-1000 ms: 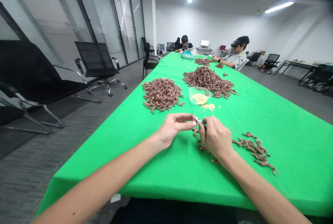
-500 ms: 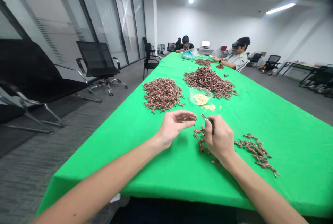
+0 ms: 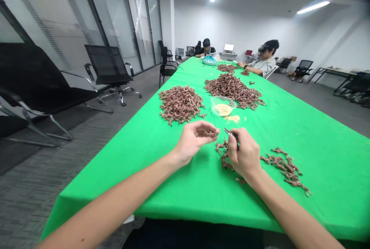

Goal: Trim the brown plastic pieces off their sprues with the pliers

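Note:
My left hand (image 3: 195, 141) is closed, its fingertips and thumb pinching a thin, knobbly brown piece (image 3: 210, 133) with pale tips. Facing it, my right hand (image 3: 245, 152) grips a small pliers-like hand tool (image 3: 232, 133) with a dark handle. The tool's pointed metal tip is a short way from the left fingertips. Beneath and beside my right hand lie loose brown pieces (image 3: 223, 156), partly hidden by it. More of the same brown pieces (image 3: 287, 168) are strewn to its right. Beyond both hands stands a clear bowl (image 3: 214, 107) holding pale small bits (image 3: 223, 109).
Big heaps of brown pieces lie at left (image 3: 181, 104) and centre (image 3: 232, 91) on the green tablecloth (image 3: 138, 164). Pale crumbs (image 3: 232, 118) are spilled beside the bowl. A blue bag (image 3: 209, 60) and two seated people (image 3: 261, 66) are farther back. Black chairs (image 3: 110, 64) stand at left.
The brown piece in my left fingers has turned and shows more of its length. My right hand and the tool have hardly moved.

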Demonstrator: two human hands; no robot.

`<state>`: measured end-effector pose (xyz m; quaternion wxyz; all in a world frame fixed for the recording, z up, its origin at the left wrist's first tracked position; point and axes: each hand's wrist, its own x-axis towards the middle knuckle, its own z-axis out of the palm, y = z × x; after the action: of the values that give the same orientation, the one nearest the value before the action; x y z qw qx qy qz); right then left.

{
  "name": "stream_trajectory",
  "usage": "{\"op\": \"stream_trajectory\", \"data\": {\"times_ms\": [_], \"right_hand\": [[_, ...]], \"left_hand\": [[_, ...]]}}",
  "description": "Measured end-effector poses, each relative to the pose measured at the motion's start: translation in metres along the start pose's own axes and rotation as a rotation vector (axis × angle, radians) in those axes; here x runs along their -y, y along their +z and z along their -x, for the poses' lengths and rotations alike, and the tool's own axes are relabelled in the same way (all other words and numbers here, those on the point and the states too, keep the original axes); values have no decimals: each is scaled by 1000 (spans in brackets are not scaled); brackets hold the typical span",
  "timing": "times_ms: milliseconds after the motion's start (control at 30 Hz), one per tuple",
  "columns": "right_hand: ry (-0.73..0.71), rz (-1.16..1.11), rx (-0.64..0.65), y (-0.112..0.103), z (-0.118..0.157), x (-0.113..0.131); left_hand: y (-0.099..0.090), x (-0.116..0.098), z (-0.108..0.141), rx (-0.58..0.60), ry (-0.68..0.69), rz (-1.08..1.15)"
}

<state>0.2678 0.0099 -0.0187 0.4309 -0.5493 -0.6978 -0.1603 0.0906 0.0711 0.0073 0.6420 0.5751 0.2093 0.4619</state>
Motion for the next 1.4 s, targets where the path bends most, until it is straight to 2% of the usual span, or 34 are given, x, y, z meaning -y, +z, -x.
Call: {"op": "stream_trajectory", "data": {"times_ms": [467,933,1033,1200,1333,1400], "right_hand": [[-39,-74,56,-2,-2,0],[-51,-79,105,-2,-2,1],[-26,-105,117,-1,-2,0],[67,-157,135,2,0,-4],[100,-151,154,4,-1,-8],[117,-161,175,4,-2,-9]], "left_hand": [[-4,3,-1,3,-1,-7],[0,-1,0,-24,-34,-4],[1,-2,-2,-70,-98,63],[-6,2,-6,-119,-318,299],[-12,8,-7,-141,-477,324],[-11,8,-7,-103,-507,288]]}}
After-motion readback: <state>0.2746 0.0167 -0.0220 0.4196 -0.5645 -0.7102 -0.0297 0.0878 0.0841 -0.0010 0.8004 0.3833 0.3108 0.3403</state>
